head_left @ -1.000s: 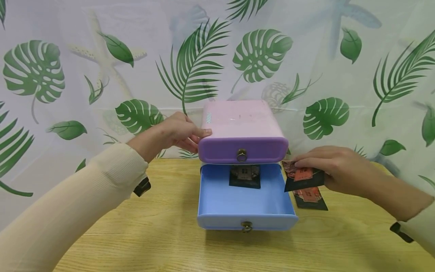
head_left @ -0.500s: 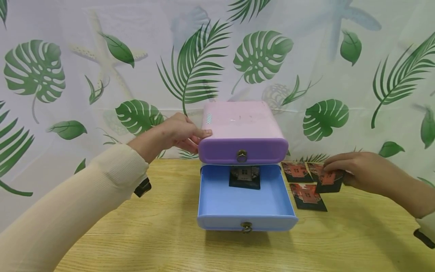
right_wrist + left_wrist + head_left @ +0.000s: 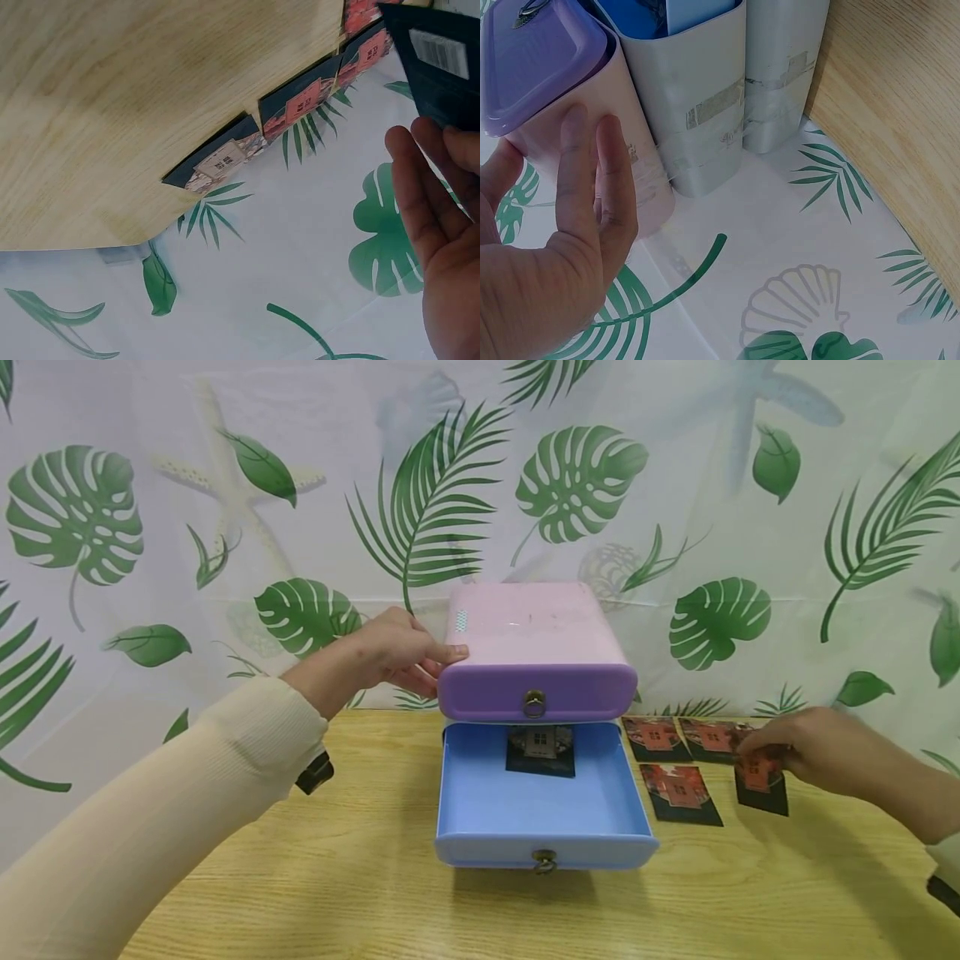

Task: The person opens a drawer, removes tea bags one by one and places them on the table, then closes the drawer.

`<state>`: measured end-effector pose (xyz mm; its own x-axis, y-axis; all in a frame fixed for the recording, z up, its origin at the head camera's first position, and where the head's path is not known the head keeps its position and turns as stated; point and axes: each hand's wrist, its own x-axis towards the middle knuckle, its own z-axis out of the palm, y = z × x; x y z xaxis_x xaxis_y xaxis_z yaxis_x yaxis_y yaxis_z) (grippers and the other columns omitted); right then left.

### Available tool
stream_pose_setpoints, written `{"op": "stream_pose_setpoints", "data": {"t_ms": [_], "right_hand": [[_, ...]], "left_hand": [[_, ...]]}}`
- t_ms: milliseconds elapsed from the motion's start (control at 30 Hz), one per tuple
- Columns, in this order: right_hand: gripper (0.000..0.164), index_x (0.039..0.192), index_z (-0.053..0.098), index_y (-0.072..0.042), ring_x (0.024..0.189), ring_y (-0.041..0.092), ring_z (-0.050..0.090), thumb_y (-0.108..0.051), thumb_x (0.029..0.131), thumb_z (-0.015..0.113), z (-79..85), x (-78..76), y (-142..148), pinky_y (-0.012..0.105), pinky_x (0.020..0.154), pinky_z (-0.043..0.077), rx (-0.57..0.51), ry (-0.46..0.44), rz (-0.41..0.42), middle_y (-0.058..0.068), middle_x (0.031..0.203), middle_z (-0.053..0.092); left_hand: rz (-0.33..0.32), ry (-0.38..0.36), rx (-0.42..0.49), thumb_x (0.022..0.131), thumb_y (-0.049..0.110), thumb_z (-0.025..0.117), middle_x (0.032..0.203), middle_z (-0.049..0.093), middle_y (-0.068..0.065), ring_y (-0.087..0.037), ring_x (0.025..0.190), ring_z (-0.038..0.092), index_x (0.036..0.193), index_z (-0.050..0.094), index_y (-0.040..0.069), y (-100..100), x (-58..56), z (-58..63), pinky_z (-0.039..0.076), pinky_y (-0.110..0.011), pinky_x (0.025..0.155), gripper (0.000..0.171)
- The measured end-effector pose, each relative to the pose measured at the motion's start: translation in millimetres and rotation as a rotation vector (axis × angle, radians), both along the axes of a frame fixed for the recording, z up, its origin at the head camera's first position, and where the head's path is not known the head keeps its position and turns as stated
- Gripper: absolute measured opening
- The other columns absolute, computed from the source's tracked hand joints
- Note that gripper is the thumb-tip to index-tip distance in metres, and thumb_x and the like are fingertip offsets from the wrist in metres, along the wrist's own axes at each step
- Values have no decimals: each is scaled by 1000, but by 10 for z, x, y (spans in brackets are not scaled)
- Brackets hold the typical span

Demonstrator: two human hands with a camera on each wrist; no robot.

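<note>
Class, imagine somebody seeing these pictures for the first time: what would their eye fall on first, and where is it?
Probably the open blue drawer, near the middle of the head view beneath a purple drawer front, with one dark packet towards its back. Next might come the right hand, pinching another packet near similar packets to the drawer's right. Behind everything, the leaf-printed backdrop fills the upper part.
</note>
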<state>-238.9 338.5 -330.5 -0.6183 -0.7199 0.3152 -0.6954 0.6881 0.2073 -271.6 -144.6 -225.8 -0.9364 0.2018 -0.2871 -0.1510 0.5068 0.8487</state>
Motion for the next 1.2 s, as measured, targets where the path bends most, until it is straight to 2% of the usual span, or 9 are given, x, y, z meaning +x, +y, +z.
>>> {"op": "stream_pose_setpoints", "data": {"t_ms": [100, 233, 333, 433, 500, 600, 833, 1067, 1200], "right_hand": [[41, 89, 69, -22, 66, 3, 56, 10, 63, 64, -9, -4, 42, 23, 47, 45, -1, -80, -41, -11, 82, 65], [37, 100, 67, -16, 66, -3, 46, 5, 70, 60, -21, -7, 98, 21, 49, 39, -15, -308, -115, -9, 91, 63], [30, 106, 66, -14, 72, -1, 48, -4, 78, 59, -43, 5, 123, 23, 53, 41, -32, -410, -154, -7, 97, 63], [16, 100, 66, -18, 71, -2, 51, -17, 85, 60, -80, 13, 108, 25, 55, 45, -41, -395, -158, -14, 88, 61], [9, 93, 66, -21, 67, -3, 51, -22, 84, 64, -124, -2, 98, 27, 55, 47, -34, -348, -156, -20, 79, 58], [10, 86, 62, -23, 59, -6, 44, -22, 80, 69, -199, -31, 99, 27, 53, 46, -58, -356, -160, -23, 71, 52], [17, 92, 62, -20, 65, -3, 48, -19, 78, 71, -347, -72, 153, 27, 53, 46, -155, -469, -213, -9, 85, 58], [18, 105, 61, -9, 71, 2, 54, -10, 87, 61, -376, -97, 188, 27, 54, 50, -345, -632, -188, 7, 99, 61], [19, 104, 60, -10, 72, 3, 55, -10, 85, 63, -405, -99, 197, 27, 56, 51, -322, -640, -217, 7, 100, 61]], "left_hand": [[1, -1, 0, 78, 29, 73, 94, 65, -18, -26, 76, 65, 96, 62, -2, -2, -3, -1, 57, -33, 67, 38], [7, -5, -1, 77, 29, 73, 94, 65, -18, -26, 75, 65, 97, 61, -2, -2, -6, -2, 57, -34, 69, 38], [12, -8, -1, 78, 29, 73, 95, 64, -18, -26, 75, 65, 96, 61, -2, -2, -6, 0, 57, -35, 70, 38], [15, -7, -2, 78, 29, 73, 95, 64, -18, -26, 75, 65, 96, 62, -2, -5, -4, 3, 57, -35, 69, 38], [18, -6, -2, 78, 29, 73, 95, 64, -18, -26, 75, 65, 96, 62, -2, -7, -1, 6, 57, -34, 68, 37], [17, -6, -2, 77, 29, 73, 95, 65, -18, -26, 75, 65, 96, 62, -2, -11, 6, 13, 57, -35, 70, 38], [9, -2, -16, 77, 30, 73, 95, 65, -18, -25, 75, 65, 95, 62, -1, -10, 14, 20, 56, -37, 73, 38], [5, 0, -19, 77, 31, 73, 95, 65, -18, -26, 75, 65, 96, 61, -1, -6, 10, 16, 57, -35, 70, 39], [11, -1, -17, 77, 30, 73, 95, 65, -18, -26, 75, 65, 95, 62, -1, 3, 10, 18, 57, -34, 68, 38]]}}
